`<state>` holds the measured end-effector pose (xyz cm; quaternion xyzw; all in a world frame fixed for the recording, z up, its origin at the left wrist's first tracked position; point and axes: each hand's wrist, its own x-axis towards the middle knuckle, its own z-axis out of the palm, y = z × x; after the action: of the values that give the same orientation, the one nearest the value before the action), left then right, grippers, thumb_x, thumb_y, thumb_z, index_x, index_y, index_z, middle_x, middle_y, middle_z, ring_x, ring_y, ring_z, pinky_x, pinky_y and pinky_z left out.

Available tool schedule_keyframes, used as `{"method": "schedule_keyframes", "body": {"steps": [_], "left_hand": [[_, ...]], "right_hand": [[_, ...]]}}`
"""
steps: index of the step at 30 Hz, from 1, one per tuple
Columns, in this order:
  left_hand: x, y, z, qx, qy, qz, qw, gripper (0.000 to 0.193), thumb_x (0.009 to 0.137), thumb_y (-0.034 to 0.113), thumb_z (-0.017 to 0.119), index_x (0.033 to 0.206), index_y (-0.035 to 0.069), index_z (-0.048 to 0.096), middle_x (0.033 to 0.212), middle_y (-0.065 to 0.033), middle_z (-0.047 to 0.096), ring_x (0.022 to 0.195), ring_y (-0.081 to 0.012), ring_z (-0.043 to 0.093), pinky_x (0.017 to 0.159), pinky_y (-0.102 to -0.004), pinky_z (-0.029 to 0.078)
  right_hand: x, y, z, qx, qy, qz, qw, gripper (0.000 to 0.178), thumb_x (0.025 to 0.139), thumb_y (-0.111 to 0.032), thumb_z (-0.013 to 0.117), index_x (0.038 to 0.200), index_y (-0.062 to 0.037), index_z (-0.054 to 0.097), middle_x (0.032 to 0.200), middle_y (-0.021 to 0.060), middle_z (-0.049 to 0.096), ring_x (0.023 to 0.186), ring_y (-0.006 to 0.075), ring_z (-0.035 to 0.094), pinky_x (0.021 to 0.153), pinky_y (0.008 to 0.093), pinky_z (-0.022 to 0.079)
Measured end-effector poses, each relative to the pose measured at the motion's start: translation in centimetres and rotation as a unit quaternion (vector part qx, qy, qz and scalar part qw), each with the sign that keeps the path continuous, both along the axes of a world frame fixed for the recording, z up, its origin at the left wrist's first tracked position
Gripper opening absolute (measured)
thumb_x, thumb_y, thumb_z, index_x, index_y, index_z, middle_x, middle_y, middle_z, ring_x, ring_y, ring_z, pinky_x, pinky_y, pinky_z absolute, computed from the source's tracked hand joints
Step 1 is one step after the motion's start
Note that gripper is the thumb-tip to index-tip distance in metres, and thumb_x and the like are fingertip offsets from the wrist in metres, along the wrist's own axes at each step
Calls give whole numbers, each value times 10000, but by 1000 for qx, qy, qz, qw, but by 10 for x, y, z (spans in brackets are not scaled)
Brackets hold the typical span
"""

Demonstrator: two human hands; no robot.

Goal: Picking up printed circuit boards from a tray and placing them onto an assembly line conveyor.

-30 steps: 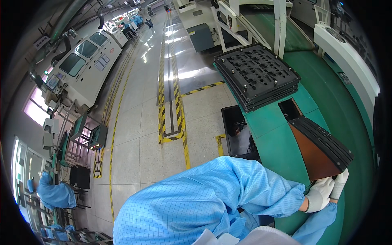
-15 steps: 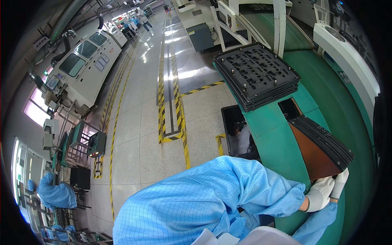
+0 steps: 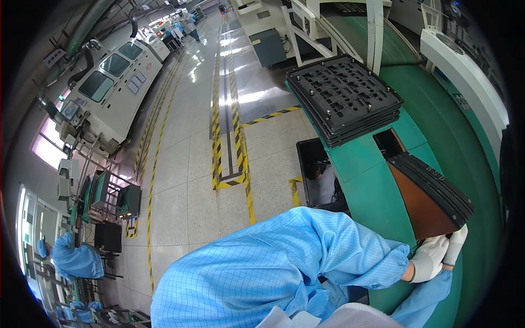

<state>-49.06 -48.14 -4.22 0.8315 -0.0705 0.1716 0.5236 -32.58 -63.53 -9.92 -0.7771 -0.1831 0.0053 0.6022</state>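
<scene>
At the lower right, my left hand (image 3: 429, 259), in a white glove, reaches to the near end of a rack-like box with a reddish-brown side (image 3: 416, 206) and black ribbed top strips (image 3: 432, 180). Close beside it, my right hand (image 3: 457, 245), also gloved in white, is at the box's near corner. The fingers of both hands are hidden by the gloves' backs and the box, so what they hold does not show. Both arms wear blue checked sleeves. The box rests on a green-topped bench (image 3: 363, 177).
Beyond the box lies a stack of black pallets (image 3: 345, 95) with cut-outs and metal knobs. A black bin (image 3: 317, 180) stands beside the bench. A green conveyor surface (image 3: 418, 104) runs along the right. White machines (image 3: 115, 76) and a seated person in blue (image 3: 76, 257) are at left.
My hands stay at the near end of the box with hardly any visible movement. The view has shifted very slightly, and the seated person at left has moved a little.
</scene>
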Motion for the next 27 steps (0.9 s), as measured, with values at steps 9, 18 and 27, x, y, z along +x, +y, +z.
{"method": "schedule_keyframes", "body": {"steps": [9, 18, 27], "left_hand": [[-1, 4, 4, -10, 5, -2, 1000, 463, 719, 84, 695, 1119, -48, 503, 1116, -204, 540, 1129, -387, 526, 1010, -449, 407], [-2, 3, 9, -20, 32, -20, 999, 436, 745, 130, 710, 1094, -54, 524, 1134, -218, 541, 1153, -395, 513, 1034, -456, 383], [-1, 3, 5, -15, 28, -18, 999, 425, 746, 127, 692, 1091, -57, 524, 1116, -213, 535, 1133, -395, 512, 1021, -459, 385]], "right_hand": [[6, -1, -8, 14, 3, -4, 1000, 327, 986, -233, 618, 1155, 47, 627, 1059, 87, 681, 907, 147, 606, 777, 299, 509], [5, -9, -10, -8, -7, -11, 1000, 365, 983, -264, 628, 1163, 52, 624, 1067, 87, 679, 917, 157, 607, 782, 301, 505], [-14, 7, 14, 16, 27, 27, 999, 428, 992, -306, 610, 1228, 51, 600, 1143, 105, 664, 989, 173, 609, 843, 311, 503]]}}
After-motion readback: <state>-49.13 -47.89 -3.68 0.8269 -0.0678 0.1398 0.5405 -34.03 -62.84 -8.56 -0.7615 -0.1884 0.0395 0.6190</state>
